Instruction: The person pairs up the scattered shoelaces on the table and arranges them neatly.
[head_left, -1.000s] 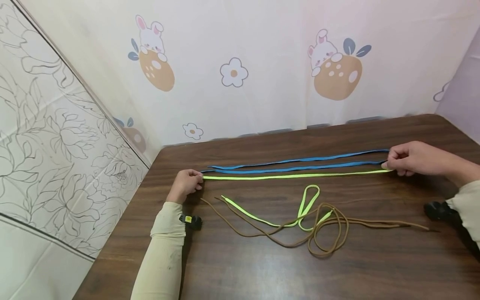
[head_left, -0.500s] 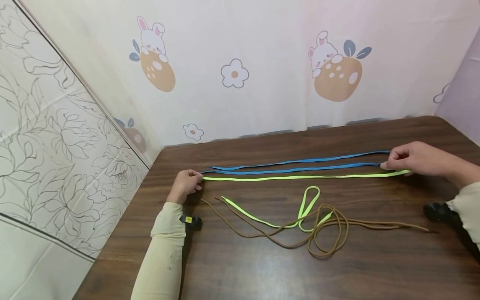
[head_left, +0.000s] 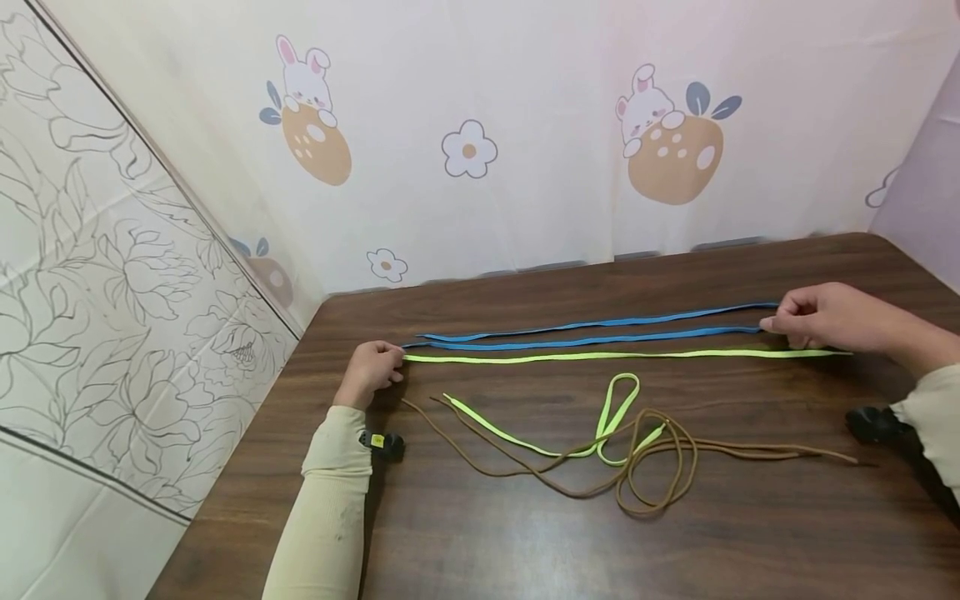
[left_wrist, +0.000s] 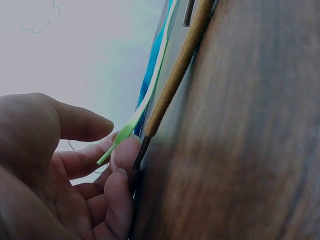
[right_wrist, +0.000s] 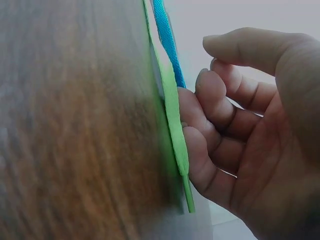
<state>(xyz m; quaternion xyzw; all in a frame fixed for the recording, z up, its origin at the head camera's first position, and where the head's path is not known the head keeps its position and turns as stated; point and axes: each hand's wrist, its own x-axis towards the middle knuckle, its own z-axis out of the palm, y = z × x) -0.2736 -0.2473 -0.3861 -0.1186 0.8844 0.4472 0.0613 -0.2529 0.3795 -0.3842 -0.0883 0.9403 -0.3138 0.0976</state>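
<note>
A neon yellow-green shoelace [head_left: 585,357] stretches nearly straight across the dark wooden table, in front of two blue shoelace strands [head_left: 600,340]. At its left end is my left hand [head_left: 371,371]; in the left wrist view the lace's tip [left_wrist: 121,137] lies over the fingertips, the thumb held apart from it. My right hand [head_left: 832,317] hovers over the other end, thumb and fingers separated. In the right wrist view, that end's green tip [right_wrist: 188,194] runs along the outside of the loosely bent fingers [right_wrist: 197,155].
Nearer me lies a second yellow-green lace [head_left: 615,408], looped and overlapping a tangled brown lace [head_left: 660,500]. One brown lace end [left_wrist: 142,155] comes close to the left fingers. A patterned curtain [head_left: 540,167] borders the table's [head_left: 525,550] back edge.
The yellow-green lace's right end has left the right fingers and dropped onto the table, now reaching further right beneath that hand. Both hands have stayed nearly in place.
</note>
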